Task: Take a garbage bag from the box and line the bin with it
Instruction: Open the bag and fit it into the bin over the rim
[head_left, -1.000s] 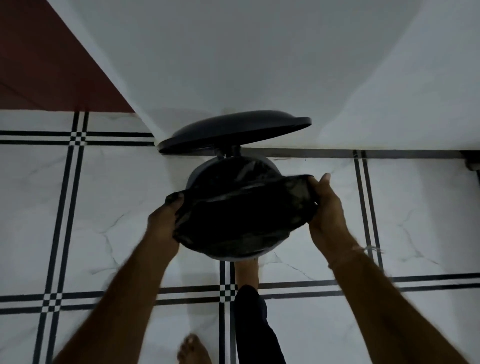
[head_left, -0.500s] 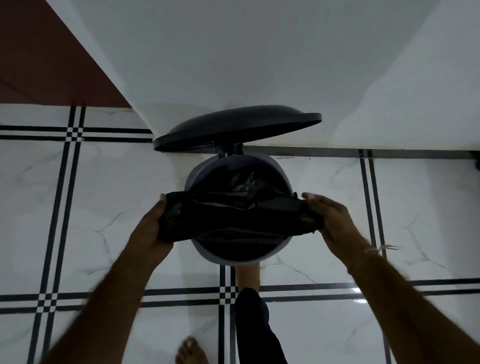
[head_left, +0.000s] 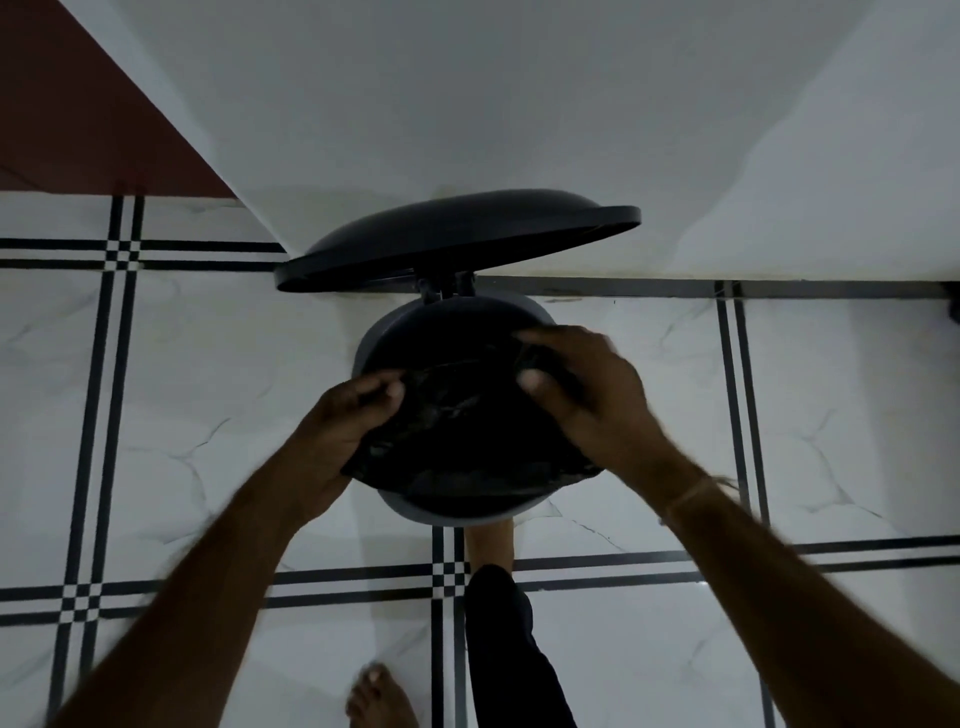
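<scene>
A round grey pedal bin (head_left: 457, 514) stands on the tiled floor against the white wall, its dark lid (head_left: 457, 236) raised. A black garbage bag (head_left: 467, 436) lies across the bin's mouth and hangs inside it. My left hand (head_left: 345, 431) grips the bag's edge at the left of the rim. My right hand (head_left: 587, 395) grips the bag's edge over the right back part of the opening. My right foot (head_left: 488, 540) sits at the bin's front base, where it hides any pedal. The box of bags is not in view.
White marble floor tiles (head_left: 197, 405) with black grid lines surround the bin. A white wall (head_left: 519, 104) rises behind it, with a dark red surface (head_left: 67, 114) at the far left. My left foot (head_left: 382, 699) is at the bottom edge.
Both hands have moved inward over the bin's opening, the right one toward the back rim. The bag's front edge has come down onto the near rim and now covers more of the mouth.
</scene>
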